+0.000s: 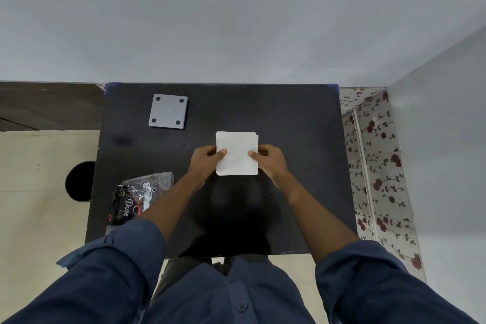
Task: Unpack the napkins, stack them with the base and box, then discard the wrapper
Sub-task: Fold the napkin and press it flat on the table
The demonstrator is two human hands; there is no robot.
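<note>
A white stack of napkins (pixel 236 151) is held over the middle of the black table (pixel 297 139). My left hand (pixel 205 162) grips its left edge, thumb on top. My right hand (pixel 268 160) grips its right edge the same way. A grey square base (pixel 168 111) with a dark dot at each corner lies flat at the back left of the table. The crumpled clear and dark wrapper (pixel 139 196) printed "Dove" lies at the front left, partly hidden by my left forearm. No box is in view.
A beige surface with a round dark hole (pixel 81 181) adjoins the table on the left. A floral-patterned strip (pixel 378 166) runs along the right side, next to a grey wall. A grey wall stands behind the table.
</note>
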